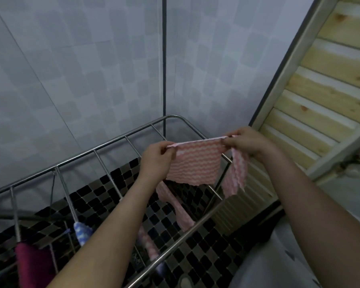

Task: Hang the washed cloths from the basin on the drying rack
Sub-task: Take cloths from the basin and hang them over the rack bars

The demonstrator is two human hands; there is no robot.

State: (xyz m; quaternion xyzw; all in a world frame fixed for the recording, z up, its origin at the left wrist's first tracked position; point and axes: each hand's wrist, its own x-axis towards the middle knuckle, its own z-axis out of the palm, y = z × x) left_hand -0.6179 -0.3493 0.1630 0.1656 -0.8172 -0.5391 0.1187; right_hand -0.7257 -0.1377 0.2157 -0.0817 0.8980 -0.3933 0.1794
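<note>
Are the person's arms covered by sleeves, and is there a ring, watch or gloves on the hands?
No sleeves show: both forearms are bare right to the picture's bottom edge. The left hand and right hand wear no gloves, and no ring, watch or bracelet is visible. The fingernails look short and unpainted, though the picture is slightly blurry.

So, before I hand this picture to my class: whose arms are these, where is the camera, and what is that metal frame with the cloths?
The single picture comes from a camera worn on a person's head, looking down at their own bare arms. The left hand and right hand each pinch a top corner of a pink striped cloth, stretched out above a metal drying rack. On the rack's bars hang another pink cloth, a blue-and-white cloth and a dark red cloth. Below is a checkered tile floor; no basin is in view.
</note>
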